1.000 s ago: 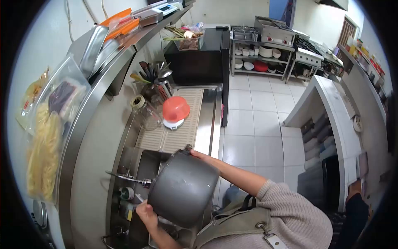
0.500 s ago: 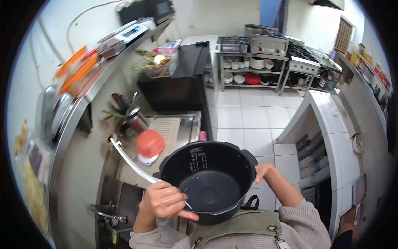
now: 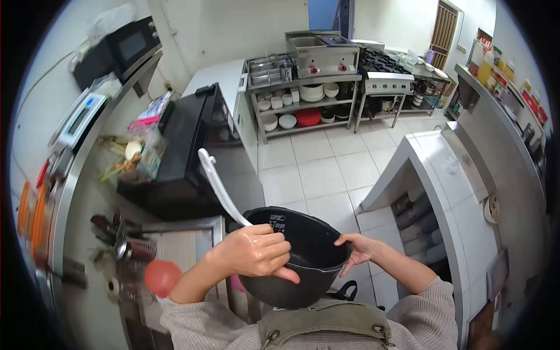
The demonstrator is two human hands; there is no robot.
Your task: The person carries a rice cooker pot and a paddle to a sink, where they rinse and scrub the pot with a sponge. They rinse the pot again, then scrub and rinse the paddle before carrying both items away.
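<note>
A dark rice-cooker pot [image 3: 303, 280] is held in front of my chest, mouth up. My left hand [image 3: 254, 252] is wet and grips the pot's near rim together with the handle of a white paddle [image 3: 219, 186], which sticks up to the left. My right hand [image 3: 357, 248] holds the pot's right rim with curled fingers. The pot's inside shows printed level marks near the rim.
A steel counter with a drain rack, utensil holder [image 3: 125, 248] and an orange bowl [image 3: 161, 277] lies at lower left. A black cabinet [image 3: 186, 157] stands beyond it. A white tiled counter [image 3: 443, 175] is to the right. Shelves with dishes [image 3: 303, 108] and stoves stand at the back.
I have turned away from the sink toward the room. The pot went from bottom-up over the sink to mouth-up at my chest; my left hand now holds the paddle against the rim.
</note>
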